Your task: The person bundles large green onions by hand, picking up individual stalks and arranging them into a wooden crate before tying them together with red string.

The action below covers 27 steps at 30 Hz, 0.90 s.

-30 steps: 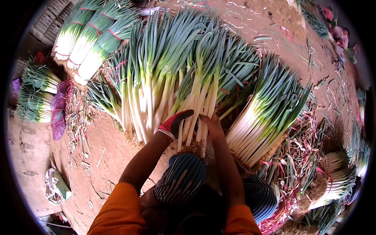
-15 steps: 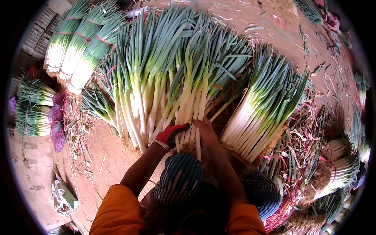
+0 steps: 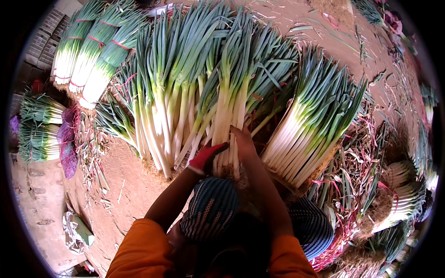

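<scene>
A handful of long green onions [image 3: 237, 99] stands roots down between my hands, white stalks near me and green leaves pointing away. My left hand [image 3: 204, 159], in a red and black glove, is closed round the left side of the stalks, low near the roots. My bare right hand [image 3: 244, 143] grips their right side a little higher up. Left of this handful, a loose heap of green onions [image 3: 169, 99] leans outward. On the right lies a neat row of green onions [image 3: 303, 134] on a low support.
Tied bundles of green onions [image 3: 95, 51] stand at the far left, with more bundles [image 3: 41, 127] beside a purple bag [image 3: 67, 143]. At the right are trimmed leaves and red ties [image 3: 345, 185] and another tied bundle [image 3: 398, 197]. My knees in patterned cloth [image 3: 211, 208] are close below my hands.
My right hand has shifted slightly farther up the stalks. My left hand has turned and moved a little to the right against them. The surrounding heaps look the same.
</scene>
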{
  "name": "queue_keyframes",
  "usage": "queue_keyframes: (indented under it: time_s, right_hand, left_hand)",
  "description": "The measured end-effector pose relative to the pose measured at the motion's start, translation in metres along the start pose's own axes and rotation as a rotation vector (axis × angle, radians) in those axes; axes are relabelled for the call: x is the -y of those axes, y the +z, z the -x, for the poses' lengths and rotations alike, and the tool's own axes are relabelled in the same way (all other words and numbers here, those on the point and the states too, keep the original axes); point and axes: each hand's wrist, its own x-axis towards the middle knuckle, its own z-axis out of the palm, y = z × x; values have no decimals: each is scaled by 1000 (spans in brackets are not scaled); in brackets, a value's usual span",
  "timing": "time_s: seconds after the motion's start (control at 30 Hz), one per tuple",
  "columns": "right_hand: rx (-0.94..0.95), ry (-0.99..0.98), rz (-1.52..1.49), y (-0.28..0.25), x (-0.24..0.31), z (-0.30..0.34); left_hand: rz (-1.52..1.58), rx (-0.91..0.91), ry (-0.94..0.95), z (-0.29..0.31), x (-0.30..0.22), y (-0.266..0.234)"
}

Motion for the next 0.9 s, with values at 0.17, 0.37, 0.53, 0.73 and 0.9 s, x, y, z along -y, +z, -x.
queue_keyframes:
  time_s: [0.17,0.37,0.53,0.73,0.9]
  right_hand:
    - [-131,-33,124,13,-14,-15]
    - [-373,-372,301,5,6,-59]
    - [-283,-266,146,48,-15,4]
    - [-90,-140,-68,9,16,-28]
    - [5,-218,397,6,34,-20]
  left_hand:
    - [83,150,13,-7,11,-14]
    - [-612,11,265,-17,-33,33]
    - [9,-6,277,-12,37,-40]
    - [-295,46,30,-31,-5,-18]
    - [-203,23,91,-18,-25,-6]
